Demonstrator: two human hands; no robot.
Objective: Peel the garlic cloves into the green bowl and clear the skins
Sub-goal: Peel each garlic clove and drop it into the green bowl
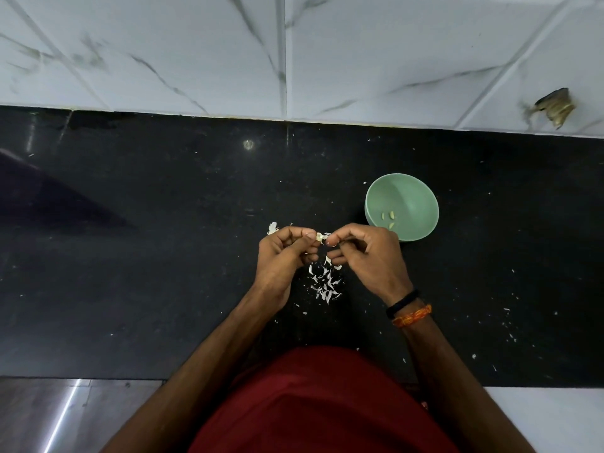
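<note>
Garlic clove (pixel 319 237): a small white bit up in the air over the black bench (pixel 163 256), right between the two hands.
Left hand (pixel 284 256): its fingers (pixel 295 233) are curled and pinch the left end of the clove.
Right hand (pixel 366 253): its fingers (pixel 336 238) are curled too and pinch the right end, maybe just the loose skin; it is too small to tell.
Skins (pixel 327 282): a little heap of white flakes on the bench, just under the hands. One more flake (pixel 272 227) lies beside the left hand.
Green bowl (pixel 415 188): on the bench, just beyond the right hand.
Peeled cloves (pixel 389 218): a few lie inside the bowl.
Wrist bands (pixel 408 307): a black one and an orange one on the right wrist.
</note>
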